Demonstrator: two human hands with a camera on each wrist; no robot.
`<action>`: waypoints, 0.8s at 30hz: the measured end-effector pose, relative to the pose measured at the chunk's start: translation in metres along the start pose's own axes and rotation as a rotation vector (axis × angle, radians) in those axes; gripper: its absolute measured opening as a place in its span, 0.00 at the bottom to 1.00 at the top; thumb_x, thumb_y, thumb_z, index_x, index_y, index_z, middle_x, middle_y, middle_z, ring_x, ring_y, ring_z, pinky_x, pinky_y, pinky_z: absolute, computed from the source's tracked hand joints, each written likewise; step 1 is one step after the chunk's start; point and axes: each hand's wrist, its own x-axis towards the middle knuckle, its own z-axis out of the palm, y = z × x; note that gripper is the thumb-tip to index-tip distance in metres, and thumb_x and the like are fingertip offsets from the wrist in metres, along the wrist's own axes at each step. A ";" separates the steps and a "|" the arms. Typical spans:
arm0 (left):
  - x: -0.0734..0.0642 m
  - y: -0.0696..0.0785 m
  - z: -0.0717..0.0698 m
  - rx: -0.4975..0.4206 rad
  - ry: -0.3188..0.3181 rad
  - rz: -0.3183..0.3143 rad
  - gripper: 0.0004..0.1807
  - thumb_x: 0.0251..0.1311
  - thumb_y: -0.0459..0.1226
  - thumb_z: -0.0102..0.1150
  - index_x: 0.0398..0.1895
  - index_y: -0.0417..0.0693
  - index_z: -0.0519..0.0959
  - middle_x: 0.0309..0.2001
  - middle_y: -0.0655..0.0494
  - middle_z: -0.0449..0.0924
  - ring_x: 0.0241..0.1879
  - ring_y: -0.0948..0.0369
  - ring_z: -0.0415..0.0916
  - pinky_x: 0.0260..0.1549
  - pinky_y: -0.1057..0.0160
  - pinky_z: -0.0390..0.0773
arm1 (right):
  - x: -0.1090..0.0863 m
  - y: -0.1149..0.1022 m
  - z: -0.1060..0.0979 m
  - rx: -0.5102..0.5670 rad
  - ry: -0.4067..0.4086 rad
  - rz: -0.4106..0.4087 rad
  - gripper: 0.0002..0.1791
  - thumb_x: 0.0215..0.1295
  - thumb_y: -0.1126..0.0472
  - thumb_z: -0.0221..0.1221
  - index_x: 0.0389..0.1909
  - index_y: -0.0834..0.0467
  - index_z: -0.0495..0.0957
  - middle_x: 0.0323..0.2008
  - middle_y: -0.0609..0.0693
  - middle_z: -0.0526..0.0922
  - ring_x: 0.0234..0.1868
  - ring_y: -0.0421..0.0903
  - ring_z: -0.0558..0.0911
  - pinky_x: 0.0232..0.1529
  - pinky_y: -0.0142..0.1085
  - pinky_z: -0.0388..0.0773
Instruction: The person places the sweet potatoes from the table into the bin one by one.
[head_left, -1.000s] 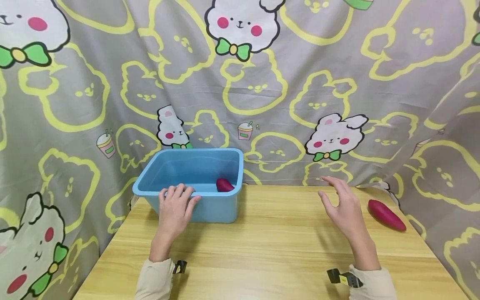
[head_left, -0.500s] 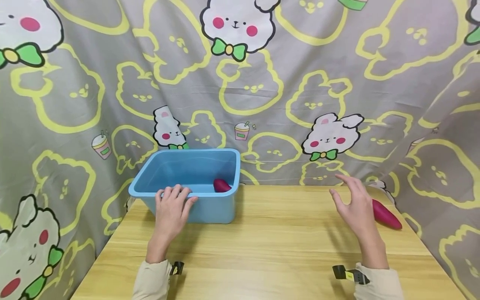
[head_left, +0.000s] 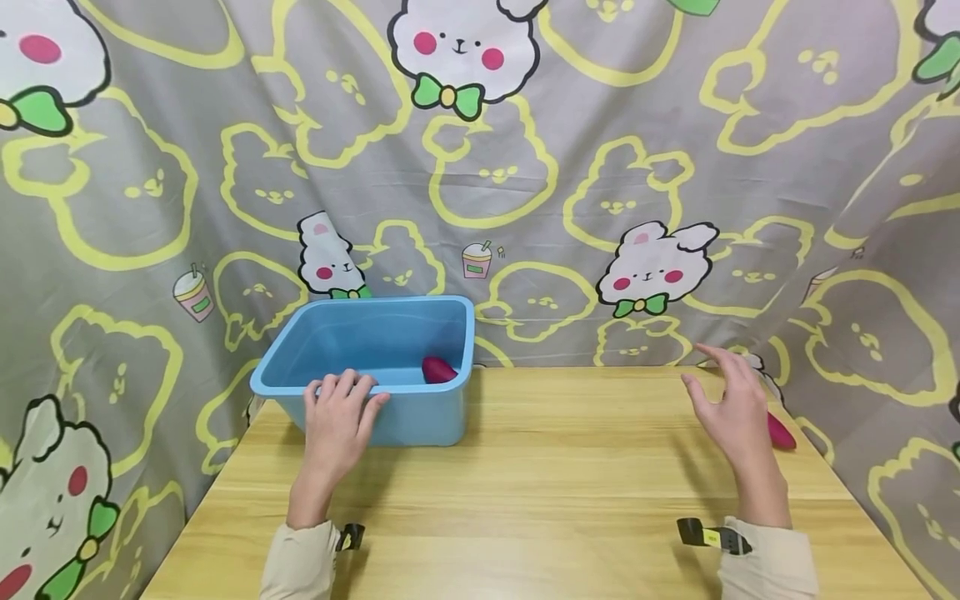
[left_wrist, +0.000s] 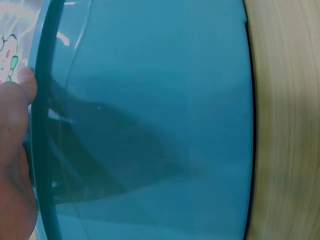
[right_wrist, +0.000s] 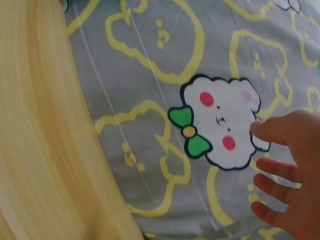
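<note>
My left hand (head_left: 335, 425) grips the front rim of a blue plastic bin (head_left: 423, 419), fingers hooked over the edge. The left wrist view shows the thumb side of this hand (left_wrist: 15, 150) at the rim, beside the bin's smooth outer wall (left_wrist: 150, 100). Inside the bin, near its right end, lies a dark purple-red thing (head_left: 437, 370), partly hidden by the rim. My right hand (head_left: 738, 412) hovers over the table's right side with fingers spread and nothing held. Behind it a purple sweet potato (head_left: 782, 432) lies mostly hidden. The right wrist view has this hand (right_wrist: 295, 170) in front of the curtain.
The wooden table (head_left: 555, 500) ends at the back and sides against a grey curtain (head_left: 525, 208) with cartoon rabbits. The bin stands at the table's back left, near the curtain. Each wrist wears a small black camera strap (head_left: 712, 537).
My right hand has moved to the right, from beside the sweet potato to in front of it, now covering most of it. The left hand stays on the bin's rim; the view has turned slightly right.
</note>
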 end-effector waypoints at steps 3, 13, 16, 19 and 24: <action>-0.001 -0.001 0.001 0.001 0.001 0.003 0.13 0.73 0.49 0.57 0.43 0.50 0.79 0.42 0.49 0.76 0.46 0.44 0.68 0.57 0.34 0.56 | -0.001 0.007 -0.005 0.002 -0.003 0.011 0.28 0.60 0.71 0.68 0.63 0.64 0.77 0.57 0.68 0.77 0.57 0.70 0.73 0.58 0.68 0.63; -0.002 -0.001 0.001 -0.005 0.002 0.001 0.12 0.72 0.48 0.59 0.42 0.49 0.79 0.41 0.48 0.76 0.46 0.44 0.68 0.57 0.34 0.56 | -0.006 0.032 -0.015 -0.014 -0.027 0.109 0.27 0.63 0.69 0.66 0.64 0.63 0.76 0.62 0.69 0.72 0.63 0.71 0.69 0.62 0.72 0.57; -0.002 -0.001 0.000 -0.003 0.004 0.000 0.12 0.72 0.48 0.59 0.42 0.49 0.79 0.41 0.48 0.76 0.46 0.44 0.68 0.57 0.34 0.56 | -0.007 0.038 -0.016 -0.027 -0.041 0.151 0.27 0.64 0.68 0.65 0.64 0.63 0.75 0.64 0.70 0.71 0.65 0.73 0.67 0.63 0.71 0.55; -0.001 -0.001 -0.001 -0.002 0.004 0.003 0.12 0.72 0.48 0.59 0.42 0.49 0.79 0.41 0.48 0.75 0.46 0.44 0.68 0.57 0.34 0.56 | -0.009 0.045 -0.019 -0.038 -0.048 0.193 0.27 0.64 0.67 0.65 0.65 0.62 0.75 0.65 0.70 0.70 0.66 0.74 0.66 0.64 0.71 0.53; 0.001 0.000 -0.002 -0.001 0.003 0.008 0.12 0.72 0.48 0.59 0.43 0.49 0.79 0.41 0.49 0.76 0.46 0.44 0.68 0.57 0.35 0.56 | -0.014 0.057 -0.023 -0.057 -0.055 0.252 0.28 0.66 0.66 0.64 0.67 0.62 0.73 0.65 0.72 0.69 0.67 0.76 0.63 0.67 0.70 0.50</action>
